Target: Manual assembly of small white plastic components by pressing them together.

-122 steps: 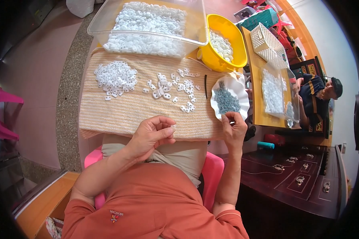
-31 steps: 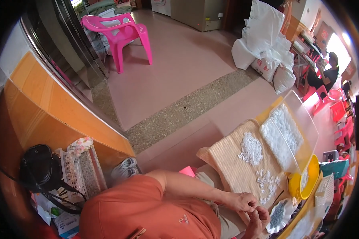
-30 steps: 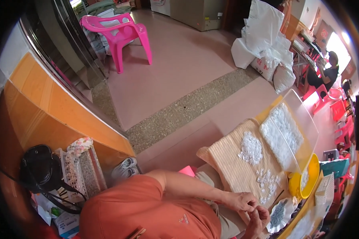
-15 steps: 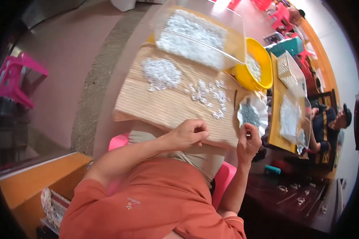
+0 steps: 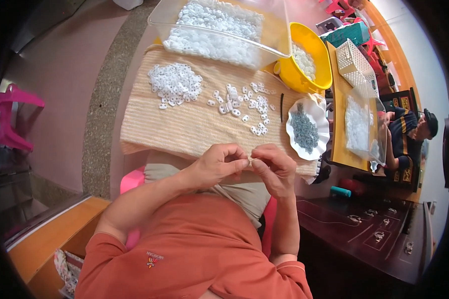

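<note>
Both hands meet over the lap, the left hand (image 5: 218,164) and right hand (image 5: 276,168) pinching one small white piece (image 5: 251,160) between narrow, closed fingertips. The grip looks slight; a slip would likely drop the piece into the lap, below the fingers. Beyond the fingertips lie the scattered white pieces (image 5: 242,102) on the woven mat (image 5: 184,127); a careless reach past the right fingers could tip the scalloped dish (image 5: 308,130) of grey bits.
</note>
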The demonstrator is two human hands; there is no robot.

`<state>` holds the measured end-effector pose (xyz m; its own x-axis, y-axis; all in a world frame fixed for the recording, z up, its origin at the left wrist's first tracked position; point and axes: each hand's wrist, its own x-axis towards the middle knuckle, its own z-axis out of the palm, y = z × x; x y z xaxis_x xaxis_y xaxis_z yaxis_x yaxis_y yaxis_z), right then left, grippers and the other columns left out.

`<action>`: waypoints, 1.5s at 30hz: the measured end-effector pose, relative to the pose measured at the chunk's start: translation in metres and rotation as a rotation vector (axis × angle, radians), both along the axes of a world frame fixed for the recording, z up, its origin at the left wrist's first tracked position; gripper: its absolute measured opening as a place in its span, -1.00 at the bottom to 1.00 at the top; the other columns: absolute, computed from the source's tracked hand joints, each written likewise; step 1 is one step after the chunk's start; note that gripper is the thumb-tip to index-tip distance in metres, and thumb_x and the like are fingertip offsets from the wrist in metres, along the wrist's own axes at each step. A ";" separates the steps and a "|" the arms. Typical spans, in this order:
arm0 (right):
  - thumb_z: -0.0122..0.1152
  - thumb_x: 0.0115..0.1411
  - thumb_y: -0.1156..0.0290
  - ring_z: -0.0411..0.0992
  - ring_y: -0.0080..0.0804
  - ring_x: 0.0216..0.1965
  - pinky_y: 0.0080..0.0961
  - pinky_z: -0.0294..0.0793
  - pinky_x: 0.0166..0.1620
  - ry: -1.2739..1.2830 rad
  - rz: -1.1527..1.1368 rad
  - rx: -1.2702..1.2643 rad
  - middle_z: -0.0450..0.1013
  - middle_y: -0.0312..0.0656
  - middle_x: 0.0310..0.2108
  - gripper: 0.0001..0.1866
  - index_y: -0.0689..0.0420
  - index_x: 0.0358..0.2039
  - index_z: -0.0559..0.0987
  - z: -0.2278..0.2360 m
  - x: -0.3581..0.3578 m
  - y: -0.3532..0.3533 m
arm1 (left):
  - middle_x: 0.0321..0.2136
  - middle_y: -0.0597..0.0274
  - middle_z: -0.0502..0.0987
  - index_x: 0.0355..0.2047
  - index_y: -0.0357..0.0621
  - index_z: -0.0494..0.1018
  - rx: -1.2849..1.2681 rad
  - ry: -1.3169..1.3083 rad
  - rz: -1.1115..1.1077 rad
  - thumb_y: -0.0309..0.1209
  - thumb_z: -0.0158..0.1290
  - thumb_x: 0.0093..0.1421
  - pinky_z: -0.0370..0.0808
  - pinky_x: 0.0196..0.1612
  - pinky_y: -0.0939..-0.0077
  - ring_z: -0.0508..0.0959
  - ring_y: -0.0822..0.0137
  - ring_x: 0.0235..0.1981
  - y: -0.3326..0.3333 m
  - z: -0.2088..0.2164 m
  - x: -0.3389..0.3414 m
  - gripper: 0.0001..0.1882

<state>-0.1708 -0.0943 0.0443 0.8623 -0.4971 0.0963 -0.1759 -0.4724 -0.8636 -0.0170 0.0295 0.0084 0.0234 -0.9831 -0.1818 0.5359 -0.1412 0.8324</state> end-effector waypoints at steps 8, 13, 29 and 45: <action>0.21 0.04 0.35 0.46 -0.31 -0.29 -0.49 0.42 -0.22 0.121 -0.018 0.159 0.48 -0.14 -0.33 -0.80 0.20 -0.37 0.59 -0.001 0.014 -0.001 | -0.42 0.38 0.44 -0.29 -0.21 0.40 0.040 0.119 0.012 -0.37 0.03 0.25 0.49 -0.31 0.64 0.46 0.57 -0.44 -0.002 -0.004 0.007 -0.84; 0.20 0.07 0.69 0.42 -0.46 -0.33 -0.64 0.44 -0.30 -0.036 0.074 0.210 0.45 -0.09 -0.33 -0.87 0.33 -0.31 0.55 -0.015 0.014 -0.006 | -0.41 0.34 0.46 -0.29 -0.27 0.42 0.052 0.145 0.013 -0.37 0.01 0.26 0.50 -0.34 0.64 0.46 0.57 -0.42 -0.001 -0.002 0.012 -0.82; 0.11 0.21 0.57 0.37 -0.56 -0.41 -0.67 0.39 -0.31 -0.151 -0.074 0.360 0.39 -0.18 -0.34 -0.92 0.33 -0.30 0.49 -0.042 0.020 -0.007 | -0.40 0.24 0.53 -0.11 -0.36 0.45 0.150 0.178 0.141 -0.49 0.04 0.23 0.52 -0.27 0.65 0.51 0.53 -0.38 -0.004 0.003 0.018 -0.75; 0.08 0.10 0.63 0.37 -0.58 -0.32 -0.64 0.39 -0.22 -0.112 -0.157 0.446 0.43 -0.26 -0.36 -0.95 0.24 -0.39 0.47 -0.049 0.023 0.002 | -0.38 0.23 0.55 -0.19 -0.30 0.46 0.178 0.276 0.263 -0.53 0.10 0.16 0.53 -0.31 0.66 0.55 0.50 -0.39 -0.006 -0.006 0.014 -0.80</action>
<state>-0.1473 -0.0923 -0.0042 0.7704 -0.6340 -0.0676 -0.1098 -0.0274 -0.9936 -0.0026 0.0231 0.0028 0.1963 -0.9027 -0.3828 0.7725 -0.0981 0.6275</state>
